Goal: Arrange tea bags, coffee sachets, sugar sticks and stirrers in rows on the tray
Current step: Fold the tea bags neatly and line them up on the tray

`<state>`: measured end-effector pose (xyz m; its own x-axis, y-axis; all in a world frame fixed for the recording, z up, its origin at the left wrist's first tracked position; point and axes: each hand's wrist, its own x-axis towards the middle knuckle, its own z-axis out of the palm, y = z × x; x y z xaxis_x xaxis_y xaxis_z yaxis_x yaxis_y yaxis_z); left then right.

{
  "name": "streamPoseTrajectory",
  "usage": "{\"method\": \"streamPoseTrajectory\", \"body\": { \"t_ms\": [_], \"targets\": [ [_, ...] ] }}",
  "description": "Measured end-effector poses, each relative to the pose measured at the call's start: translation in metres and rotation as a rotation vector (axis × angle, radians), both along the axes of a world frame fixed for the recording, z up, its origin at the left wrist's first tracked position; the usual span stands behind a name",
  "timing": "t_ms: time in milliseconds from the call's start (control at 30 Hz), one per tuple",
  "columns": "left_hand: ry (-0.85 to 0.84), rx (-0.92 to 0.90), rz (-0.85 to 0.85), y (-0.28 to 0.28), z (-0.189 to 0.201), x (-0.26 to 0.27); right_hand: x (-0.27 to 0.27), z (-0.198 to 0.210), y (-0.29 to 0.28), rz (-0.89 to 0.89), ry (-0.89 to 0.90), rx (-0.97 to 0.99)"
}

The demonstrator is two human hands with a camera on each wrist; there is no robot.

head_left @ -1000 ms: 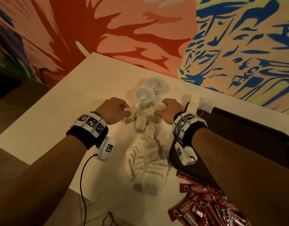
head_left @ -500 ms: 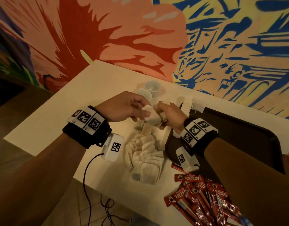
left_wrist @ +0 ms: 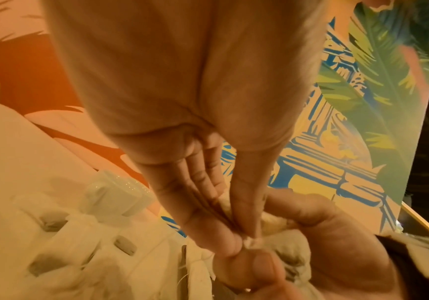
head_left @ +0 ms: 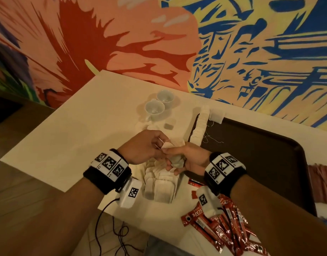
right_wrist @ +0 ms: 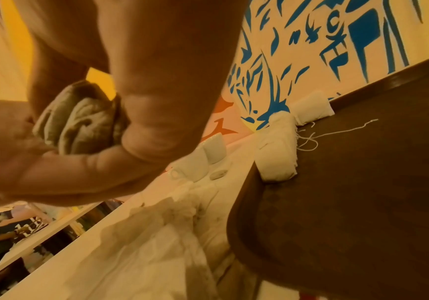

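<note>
Two hands meet above the white bench [head_left: 70,130], raised clear of its surface. The right hand [head_left: 189,159] has its grip curled round a small bundle of crumpled white paper tea bags [right_wrist: 80,125], fingers and thumb closed about it. The left hand [head_left: 142,146] has its grip pressed together, thumb and forefinger pinching a small white tag or thread end [left_wrist: 250,241] at the top of that bundle, just beside the right thumb.

Directly beneath the hands, a loose heap of flat white tea bags [head_left: 159,187] lies on the bench, overlapping one another. Right of it sits the dark brown rectangular tray [head_left: 260,163]. One row of white tea bags [head_left: 200,126] stands along the tray's left edge, with loose threads trailing onto the tray floor, and one further white bag [head_left: 217,116] lies at the tray's far left corner.

Near the bench's front edge, a scatter of red coffee sachets [head_left: 219,228] lies partly under the right forearm. Beyond the heap stand two small white ceramic cups [head_left: 159,105], touching or nearly so; one single tea bag [head_left: 169,125] lies just beside them. A painted mural wall [head_left: 159,43] backs the bench.
</note>
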<state>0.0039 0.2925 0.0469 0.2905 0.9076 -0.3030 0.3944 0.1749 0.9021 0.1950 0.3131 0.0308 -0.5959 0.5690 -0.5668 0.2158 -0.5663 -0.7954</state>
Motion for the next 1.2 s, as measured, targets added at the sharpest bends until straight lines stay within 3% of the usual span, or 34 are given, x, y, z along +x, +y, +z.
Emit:
{"method": "streamPoseTrajectory", "body": {
  "t_ms": [133,267,367,433,500,600,667,800,1033,1200],
  "targets": [
    [-0.065,-0.002,0.046,0.010,0.008,-0.010,0.002,0.004,0.021,-0.045,-0.072,0.056],
    [-0.022,0.013,0.225,0.035,0.006,-0.035,-0.001,0.011,0.049,-0.105,-0.176,0.121],
    [0.107,-0.001,0.346,0.055,-0.009,-0.062,-0.009,0.012,0.080,-0.228,-0.249,0.015],
    [0.203,-0.057,0.356,0.067,-0.024,-0.078,-0.013,0.006,0.098,-0.326,-0.221,-0.127],
    [0.292,-0.146,0.330,0.078,-0.041,-0.089,-0.024,-0.002,0.110,-0.379,-0.252,-0.119],
    [0.401,-0.255,0.303,0.094,-0.062,-0.097,-0.029,-0.049,0.136,-0.266,-0.617,0.280],
    [0.484,-0.268,0.276,0.104,-0.070,-0.098,-0.036,-0.064,0.145,-0.206,-0.735,0.393],
    [0.642,-0.247,0.234,0.122,-0.074,-0.092,-0.046,-0.055,0.142,-0.101,-0.968,0.515],
    [0.970,-0.159,0.090,0.143,-0.079,-0.081,-0.047,-0.067,0.153,-0.008,-1.038,0.547],
    [0.974,-0.169,0.061,0.144,-0.074,-0.075,-0.046,-0.068,0.154,0.042,-1.043,0.589]
  ]
}}
